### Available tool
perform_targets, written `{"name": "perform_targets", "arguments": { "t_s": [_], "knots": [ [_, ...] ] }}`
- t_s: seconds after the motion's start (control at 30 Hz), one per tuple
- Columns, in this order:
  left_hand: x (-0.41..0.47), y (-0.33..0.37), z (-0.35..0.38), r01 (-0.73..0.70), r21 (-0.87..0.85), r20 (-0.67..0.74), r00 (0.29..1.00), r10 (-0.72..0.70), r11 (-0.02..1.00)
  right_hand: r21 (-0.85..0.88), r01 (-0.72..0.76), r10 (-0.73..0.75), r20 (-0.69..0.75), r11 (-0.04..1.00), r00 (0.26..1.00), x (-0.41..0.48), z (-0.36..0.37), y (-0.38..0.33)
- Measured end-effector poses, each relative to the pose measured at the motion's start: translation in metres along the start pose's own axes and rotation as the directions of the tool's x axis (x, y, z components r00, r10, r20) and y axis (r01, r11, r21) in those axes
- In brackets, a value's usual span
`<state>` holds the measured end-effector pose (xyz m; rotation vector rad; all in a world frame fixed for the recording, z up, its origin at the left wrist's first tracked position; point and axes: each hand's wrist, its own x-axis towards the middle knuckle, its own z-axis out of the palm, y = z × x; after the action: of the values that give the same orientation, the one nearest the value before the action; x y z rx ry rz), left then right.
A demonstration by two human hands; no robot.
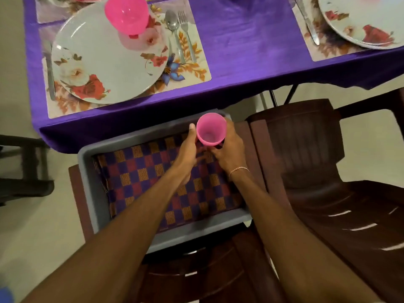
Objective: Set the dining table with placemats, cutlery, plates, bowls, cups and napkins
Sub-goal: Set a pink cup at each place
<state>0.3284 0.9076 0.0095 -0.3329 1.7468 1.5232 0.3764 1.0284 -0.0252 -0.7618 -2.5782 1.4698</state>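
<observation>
A pink cup is held upright over the far end of a grey tray lined with a checkered cloth. My right hand curls round the cup's right side. My left hand holds it from the left, thumb up along its wall, fingers under its base. On the purple-clothed table, a floral placemat carries a flowered plate with a pink bowl on it, a spoon and fork to the right, and a knife to the left.
The tray rests on a brown plastic chair, with a second brown chair to its right. A second setting at the table's far right has a placemat, plate and knife. Dark furniture stands at the left edge.
</observation>
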Motion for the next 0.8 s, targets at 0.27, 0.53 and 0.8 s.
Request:
{"name": "perform_targets", "arguments": {
  "t_s": [0.27, 0.53, 0.8],
  "knots": [
    [-0.074, 0.021, -0.051, -0.106, 0.133, -0.022, 0.994, 0.110, 0.985, -0.031, 0.080, -0.082, -0.076, 0.996, 0.994, -0.056, -0.024, -0.072],
    [-0.198, 0.068, -0.163, -0.467, 0.130, -0.020, 0.881, 0.473, 0.874, 0.155, 0.183, -0.171, -0.093, 0.971, 0.981, -0.148, -0.012, -0.219],
    [-0.312, 0.086, -0.368, -0.603, 0.188, 0.091, 0.796, 0.598, 0.775, 0.346, 0.157, -0.237, 0.203, 0.925, 0.950, -0.241, 0.112, -0.387]
  ]
}}
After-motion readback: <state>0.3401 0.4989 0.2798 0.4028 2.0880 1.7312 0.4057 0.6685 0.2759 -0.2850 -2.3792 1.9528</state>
